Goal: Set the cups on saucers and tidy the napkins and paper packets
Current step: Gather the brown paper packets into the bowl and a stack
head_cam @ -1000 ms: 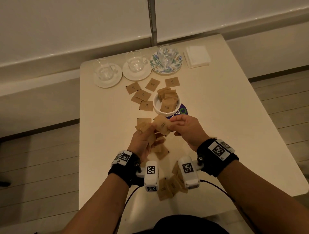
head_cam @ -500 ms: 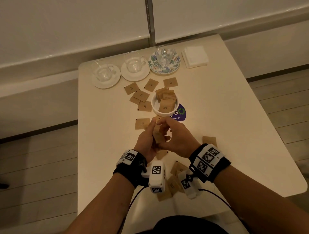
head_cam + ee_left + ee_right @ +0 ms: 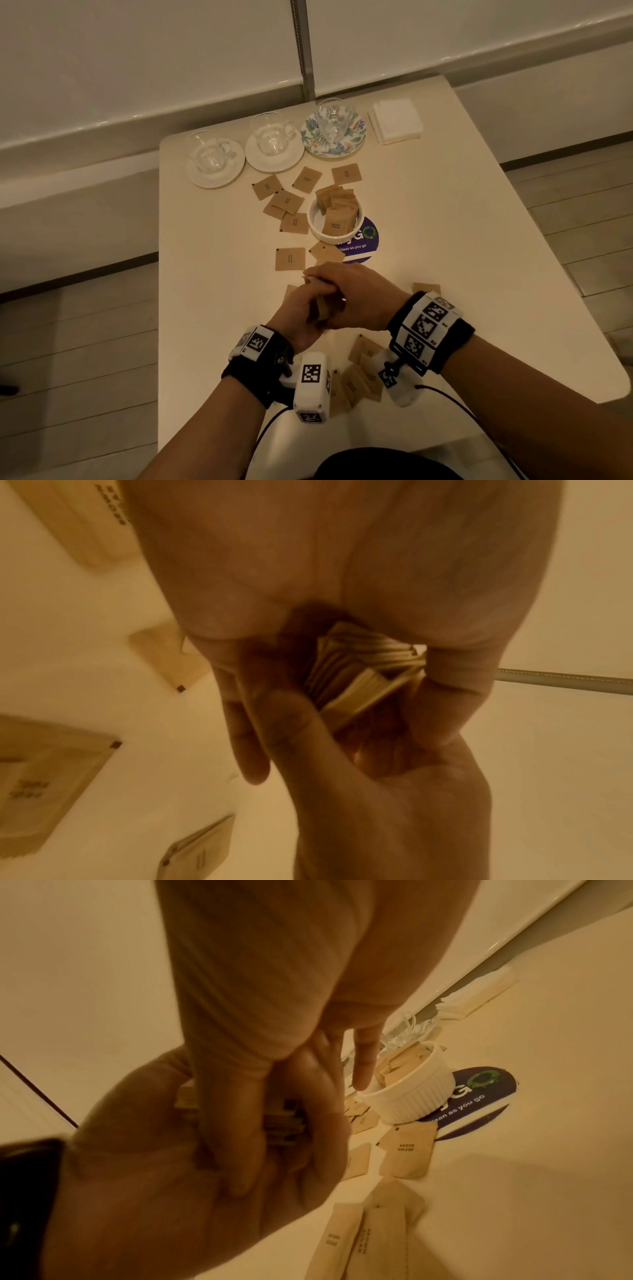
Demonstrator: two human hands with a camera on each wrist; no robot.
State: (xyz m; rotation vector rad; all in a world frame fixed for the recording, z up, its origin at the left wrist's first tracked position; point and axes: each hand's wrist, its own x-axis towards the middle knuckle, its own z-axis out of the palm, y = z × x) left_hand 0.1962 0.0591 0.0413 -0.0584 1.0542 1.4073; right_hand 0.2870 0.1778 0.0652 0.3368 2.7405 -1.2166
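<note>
While both hands clamp them, brown paper sugar packets get squared up.
Near the cream table's [image 3: 445,222] middle, left hand [image 3: 294,318] and right hand [image 3: 356,298] pinch the stack [image 3: 363,674]; light, slippery, best gripped across flat faces.

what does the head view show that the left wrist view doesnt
Only the head view shows the three glass cups on saucers, the napkin stack, the white bowl of packets and the purple sticker.

Only the left wrist view shows the packet stack edge-on, its fanned layers pinched between the fingers.

Both show the left hand and right hand gripping that stack together, with loose packets lying on the table.
</note>
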